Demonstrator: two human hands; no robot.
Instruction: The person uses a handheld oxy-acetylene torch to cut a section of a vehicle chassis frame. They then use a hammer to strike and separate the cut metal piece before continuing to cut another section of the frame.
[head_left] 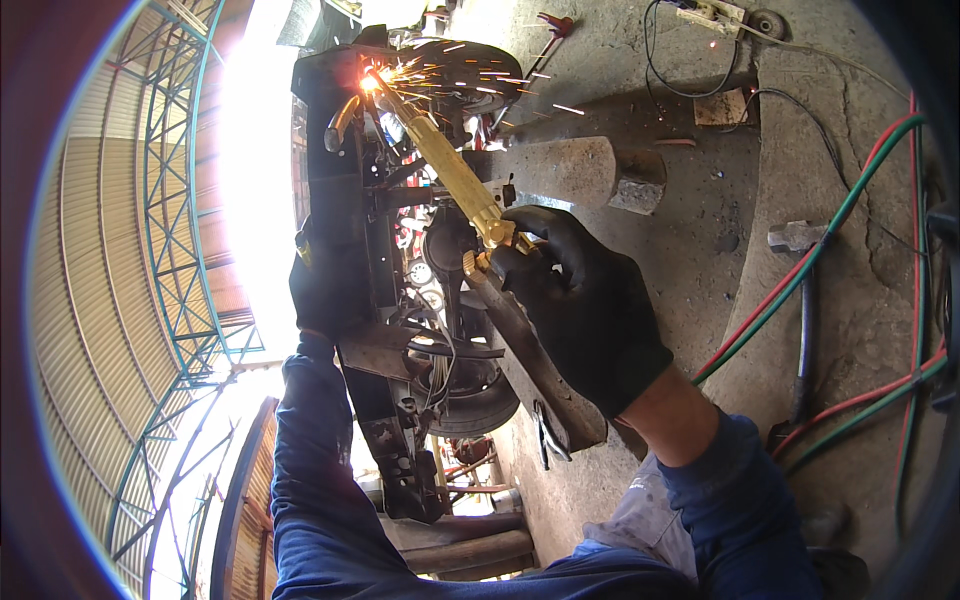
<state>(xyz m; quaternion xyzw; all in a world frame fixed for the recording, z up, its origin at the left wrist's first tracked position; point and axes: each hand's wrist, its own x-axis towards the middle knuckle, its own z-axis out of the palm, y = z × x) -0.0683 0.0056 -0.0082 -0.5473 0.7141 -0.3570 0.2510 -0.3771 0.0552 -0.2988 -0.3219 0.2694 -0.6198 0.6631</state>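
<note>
My right hand (pixel 600 310), in a black glove, is closed around the valve end of a brass cutting torch (pixel 445 160). The torch points up and to the left, and its tip meets a dark steel vehicle frame (pixel 335 170). A bright orange glow sits at that spot, with sparks flying off to the right. Lower on the same frame, my left hand (pixel 325 285), also black-gloved, lies against the steel; its fingers are lost in shadow. A curved metal piece (pixel 342 124) sticks out beside the glow.
Tyres (pixel 495 70) stand beside the frame. Red and green hoses (pixel 790 285) cross the concrete floor on the right, over a sledgehammer (pixel 795 237). A thick metal beam (pixel 560 168) lies beyond the torch. Black cables and a small block (pixel 720 107) are at the upper right.
</note>
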